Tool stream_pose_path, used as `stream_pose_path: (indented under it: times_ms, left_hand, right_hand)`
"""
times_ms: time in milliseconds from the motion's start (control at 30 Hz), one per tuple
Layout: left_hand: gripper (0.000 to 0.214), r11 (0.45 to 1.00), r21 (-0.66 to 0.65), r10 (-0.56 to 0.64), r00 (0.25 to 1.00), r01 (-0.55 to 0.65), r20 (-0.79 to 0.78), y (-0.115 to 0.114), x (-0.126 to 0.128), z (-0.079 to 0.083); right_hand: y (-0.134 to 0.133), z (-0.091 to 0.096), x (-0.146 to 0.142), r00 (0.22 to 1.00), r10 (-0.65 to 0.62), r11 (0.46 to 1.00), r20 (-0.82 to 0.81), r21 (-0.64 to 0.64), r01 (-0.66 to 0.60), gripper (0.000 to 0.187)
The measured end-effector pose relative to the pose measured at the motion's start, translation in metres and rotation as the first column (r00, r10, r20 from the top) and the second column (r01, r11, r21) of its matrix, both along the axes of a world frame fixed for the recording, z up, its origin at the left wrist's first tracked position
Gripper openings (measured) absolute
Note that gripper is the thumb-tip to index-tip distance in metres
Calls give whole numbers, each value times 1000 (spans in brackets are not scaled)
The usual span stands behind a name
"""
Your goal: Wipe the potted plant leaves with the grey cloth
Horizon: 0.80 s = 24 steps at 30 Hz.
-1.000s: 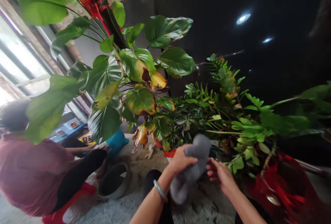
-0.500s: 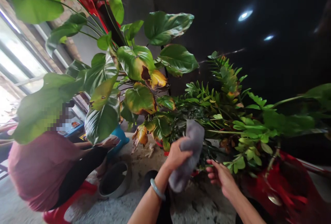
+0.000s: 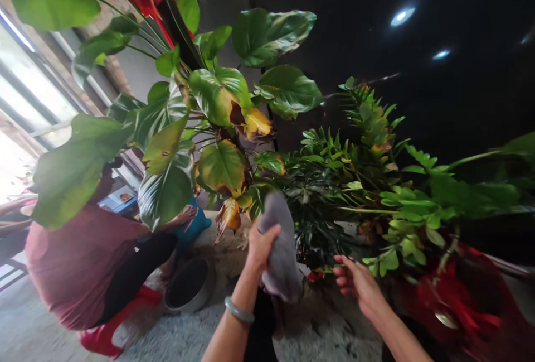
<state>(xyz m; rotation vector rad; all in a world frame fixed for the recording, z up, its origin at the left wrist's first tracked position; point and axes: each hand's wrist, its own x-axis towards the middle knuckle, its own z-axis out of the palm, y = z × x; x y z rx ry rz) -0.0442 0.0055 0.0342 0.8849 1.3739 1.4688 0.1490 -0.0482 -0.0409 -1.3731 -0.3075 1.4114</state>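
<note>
Grey cloth point(image 3: 285, 253), clasped in the left hand point(image 3: 259, 246) at the frame's lower centre, runs lengthwise near-vertical, apart from the curled right hand point(image 3: 358, 283) farther right, whose hold I cannot tell.

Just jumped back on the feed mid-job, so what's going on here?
The person's left hand, with a bangle at the wrist, holds a grey cloth in front of the potted greenery; whether the cloth touches any leaf is unclear. The right hand is beside the foliage with its fingers curled; what they pinch, if anything, is hard to tell. At the left, a co-worker sits on a red stool near a round grey container.
</note>
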Motion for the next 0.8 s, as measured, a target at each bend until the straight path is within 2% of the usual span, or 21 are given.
stream_pose_path:
  times_ms: [33, 100, 167, 200, 267, 333, 400, 467, 533, 600, 667, 733, 800]
  left_hand:
    - [37, 993, -69, -102, 994, 100, -33, -12, 3, -15]
    - [36, 952, -153, -266, 964, 264, 3, -39, 7, -37]
    - [38, 946, -166, -275, 960, 279, 45, -57, 3, -39]
    - [40, 963, -142, -225, 973, 229, 45, -59, 0, -32]
    - [47, 998, -27, -64, 998, 64, 26, -49, -9, -7]
    - [52, 990, 117, 72, 996, -77, 45, -26, -15, 20]
    - [52, 967, 203, 141, 987, -154, 78, 0, -14, 34]
    - [43, 973, 176, 142, 988, -151, 60, 14, -6, 26]
    - [32, 997, 41, 62, 998, -62, -5, 9, 7, -1]
    - [27, 988, -123, -97, 994, 91, -45, -12, 17, -32]
    - [27, 947, -210, -240, 970, 243, 41, -38, 19, -51]
    - [30, 941, -224, -234, 966, 252, 106, -54, 13, -48]
    - [36, 983, -146, -101, 991, 112, 84, -52, 2, -26]
  right_hand:
    - [-1, -2, 1, 1000, -1, 1000, 8, 7, 1, 12]
    - [-2, -7, 4, 1000, -9, 1000, 23, 13, 9, 12]
    - [-3, -10, 9, 999, -19, 1000, 33, 6, 19, 12]
    - [-3, -11, 10, 999, -20, 1000, 35, 3, 20, 11]
    - [-2, -10, 10, 999, -14, 1000, 29, 6, 14, 11]
    - [1, -7, 5, 1000, -4, 1000, 16, 3, 4, 11]
    - [4, -3, -2, 1000, 3, 1000, 2, -1, -3, 12]
    - [5, 0, -8, 1000, 5, 1000, -3, -3, -5, 13]
    - [3, 1, -10, 1000, 12, 1000, -6, 7, -12, 14]
    - [-2, 0, -7, 1000, 22, 1000, -4, 8, -22, 14]
    - [-9, -4, 1, 1000, 25, 1000, 6, -7, -25, 14]
    - [-16, -8, 10, 1000, 18, 1000, 25, -18, -18, 15]
    - [-20, -11, 16, 999, 15, 1000, 38, -9, -14, 17]
